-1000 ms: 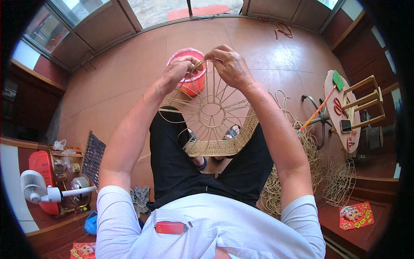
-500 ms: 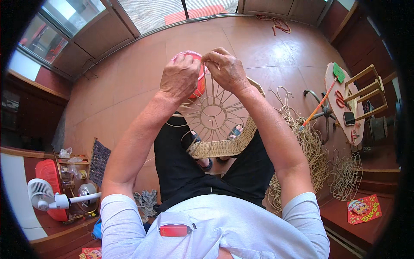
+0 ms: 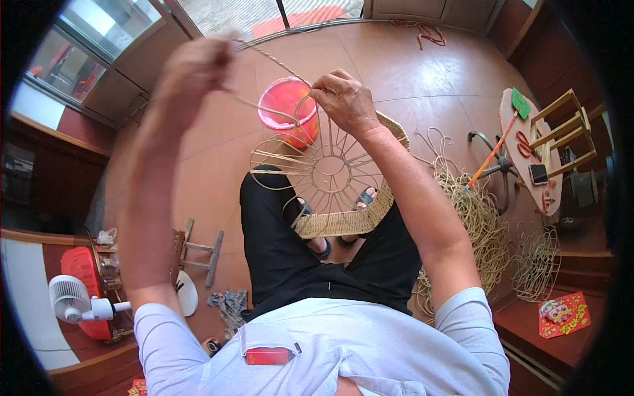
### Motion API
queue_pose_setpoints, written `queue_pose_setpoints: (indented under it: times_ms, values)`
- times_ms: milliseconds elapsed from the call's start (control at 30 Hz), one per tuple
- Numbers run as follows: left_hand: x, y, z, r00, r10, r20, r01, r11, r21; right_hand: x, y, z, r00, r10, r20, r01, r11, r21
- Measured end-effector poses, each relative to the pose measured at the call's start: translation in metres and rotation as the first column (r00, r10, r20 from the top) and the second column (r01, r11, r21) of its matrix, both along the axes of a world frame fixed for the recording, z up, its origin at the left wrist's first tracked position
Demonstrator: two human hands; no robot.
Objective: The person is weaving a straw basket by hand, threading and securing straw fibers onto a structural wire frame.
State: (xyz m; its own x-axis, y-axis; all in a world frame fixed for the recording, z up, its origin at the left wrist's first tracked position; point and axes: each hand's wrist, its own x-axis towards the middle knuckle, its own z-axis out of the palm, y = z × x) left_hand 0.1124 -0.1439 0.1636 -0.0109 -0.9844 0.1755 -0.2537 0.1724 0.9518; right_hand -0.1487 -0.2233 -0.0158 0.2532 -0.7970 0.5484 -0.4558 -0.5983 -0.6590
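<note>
My left hand (image 3: pixel 201 66), blurred by motion, is raised at the upper left, closed on a twisted cord (image 3: pixel 274 61) that stretches toward my right hand (image 3: pixel 342 98). That hand pinches cord at the top of a round wire basket frame (image 3: pixel 331 166), with spokes around a small centre ring. A woven straw band (image 3: pixel 333 223) covers its lower and right edges; looped, unwoven parts show on the left. The frame rests between my knees. A red bucket (image 3: pixel 277 109) stands beyond it, partly behind the loops.
At right lie a cord heap (image 3: pixel 475 224) and a wooden board (image 3: pixel 512 155) with scissors (image 3: pixel 524 144), phone (image 3: pixel 538 173) and wooden rack. A white fan (image 3: pixel 69 297), grey rag (image 3: pixel 228 305) and small wooden frame (image 3: pixel 198 249) are at lower left. Glass doors bound the floor ahead.
My left hand has swung from beside my right hand up and to the left, drawing cord out. My right hand stays at the frame's top. More of the bucket shows.
</note>
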Motion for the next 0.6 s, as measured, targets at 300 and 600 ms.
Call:
queue_pose_setpoints:
  times_ms: [300,600]
  values:
    - [0.344,0.137,0.138,0.7,0.712,-0.059,-0.707,0.68,-0.196,0.01,-0.001,-0.004,0.995,-0.087,-0.054,0.084,0.995,-0.06]
    - [0.579,0.373,0.311,-0.242,0.958,0.156,-0.814,-0.114,-0.569,0.005,-0.004,-0.008,0.992,-0.121,-0.033,0.121,0.993,0.001]
